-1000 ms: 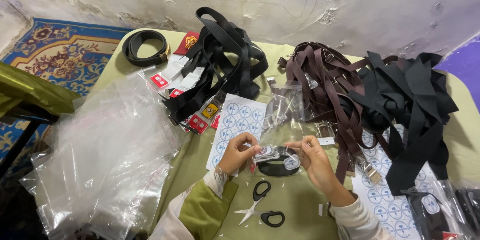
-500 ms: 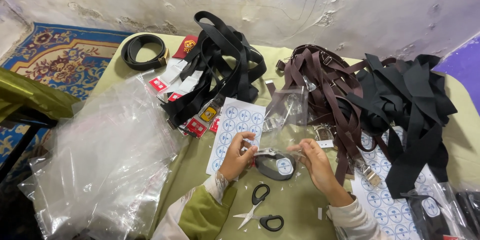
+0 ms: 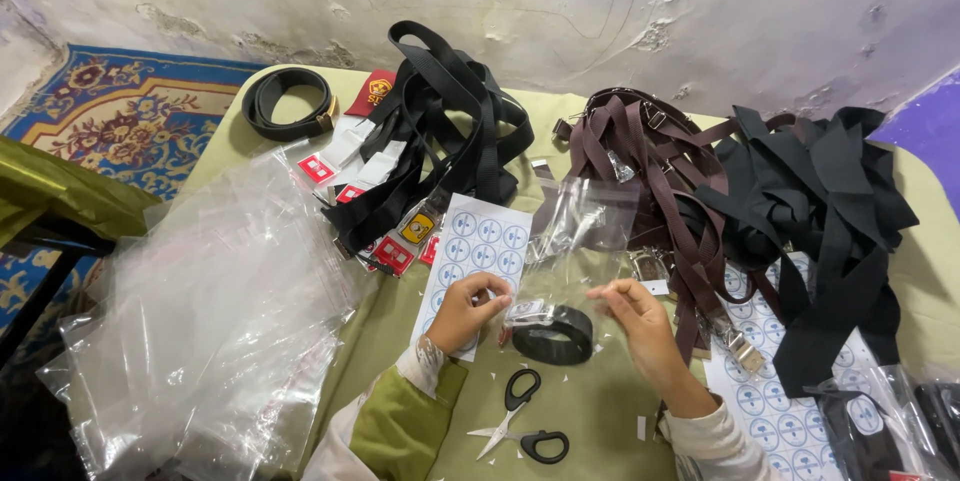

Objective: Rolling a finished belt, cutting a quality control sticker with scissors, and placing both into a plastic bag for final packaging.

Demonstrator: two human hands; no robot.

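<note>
Head view: left hand and right hand pinch clear bag over rolled black belt, near table's front edge; belt partly bagged, bag still unsealed

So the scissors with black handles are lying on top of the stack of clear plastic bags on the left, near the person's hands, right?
Not quite. The head view shows the scissors lying open on the green tabletop, just below the coiled black belt between the hands, apart from the clear plastic bags.
</note>
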